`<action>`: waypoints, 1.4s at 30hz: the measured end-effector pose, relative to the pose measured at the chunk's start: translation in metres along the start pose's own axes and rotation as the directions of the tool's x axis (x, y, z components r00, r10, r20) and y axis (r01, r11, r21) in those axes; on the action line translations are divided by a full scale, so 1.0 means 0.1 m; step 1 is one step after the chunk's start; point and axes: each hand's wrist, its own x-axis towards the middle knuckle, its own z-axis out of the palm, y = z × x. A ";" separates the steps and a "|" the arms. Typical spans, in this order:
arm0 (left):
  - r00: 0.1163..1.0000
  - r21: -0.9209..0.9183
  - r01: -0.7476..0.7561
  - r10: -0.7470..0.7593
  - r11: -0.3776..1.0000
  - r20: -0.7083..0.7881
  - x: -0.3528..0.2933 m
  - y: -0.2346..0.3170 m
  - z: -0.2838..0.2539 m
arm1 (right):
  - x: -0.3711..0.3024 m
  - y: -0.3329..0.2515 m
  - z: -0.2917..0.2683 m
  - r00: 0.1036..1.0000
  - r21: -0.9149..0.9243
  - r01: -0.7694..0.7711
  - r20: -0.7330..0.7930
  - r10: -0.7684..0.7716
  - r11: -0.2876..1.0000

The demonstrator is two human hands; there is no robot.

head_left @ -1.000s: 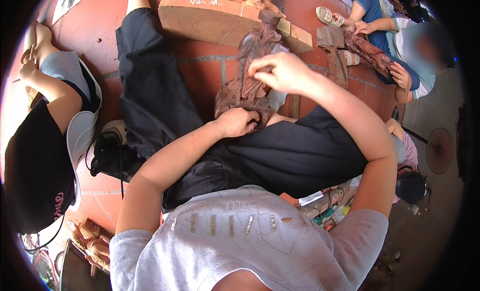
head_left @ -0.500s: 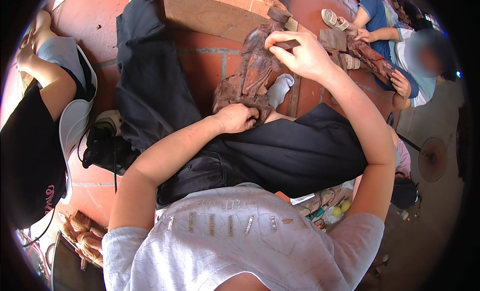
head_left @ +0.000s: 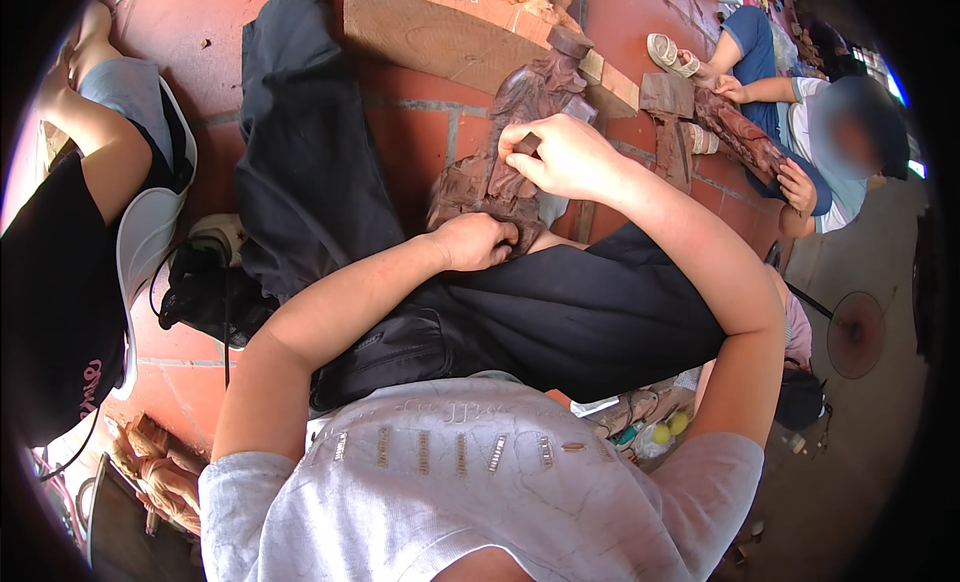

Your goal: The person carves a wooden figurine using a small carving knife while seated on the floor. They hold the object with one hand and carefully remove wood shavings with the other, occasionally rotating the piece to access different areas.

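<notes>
A dark reddish-brown carved wooden statue leans away from me, its rough base by my bent leg. My left hand is closed on the near edge of that base, fingers curled over the wood. Between the thumb and fingers of my right hand is pinched a small brown strip, which looks like folded sandpaper. This hand is at the middle of the statue, over its carved folds. My fingers and wrist hide part of the carving, and whether the strip touches the wood I cannot tell.
Beyond the statue lies a thick wooden block on red floor tiles. At the right, a seated person holds another carving. Someone sits on a white chair at the left. A pale carving is at lower left, a fan far right.
My right hand has moved down and slightly left along the statue with the brown strip, from its upper part to its middle. My left hand stays on the base.
</notes>
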 end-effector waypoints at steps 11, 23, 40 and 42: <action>1.000 -0.030 -0.019 0.018 0.999 -0.023 0.03 -0.06 0.04 | 0.07 0.01 -0.03 0.992 0.008 0.093 -0.089 -0.092 0.996; 1.000 -0.049 -0.009 0.010 0.999 0.019 0.01 -0.03 0.00 | 0.01 0.12 -0.28 0.994 0.109 0.001 -0.112 0.011 0.994; 1.000 -0.042 -0.001 0.002 0.999 0.024 0.00 0.03 -0.08 | -0.17 0.02 -0.05 0.988 0.224 0.149 -0.071 -0.136 0.963; 1.000 -0.054 0.004 -0.003 0.999 0.030 -0.01 0.03 -0.05 | -0.13 0.08 -0.05 0.998 0.269 0.056 -0.016 -0.054 0.962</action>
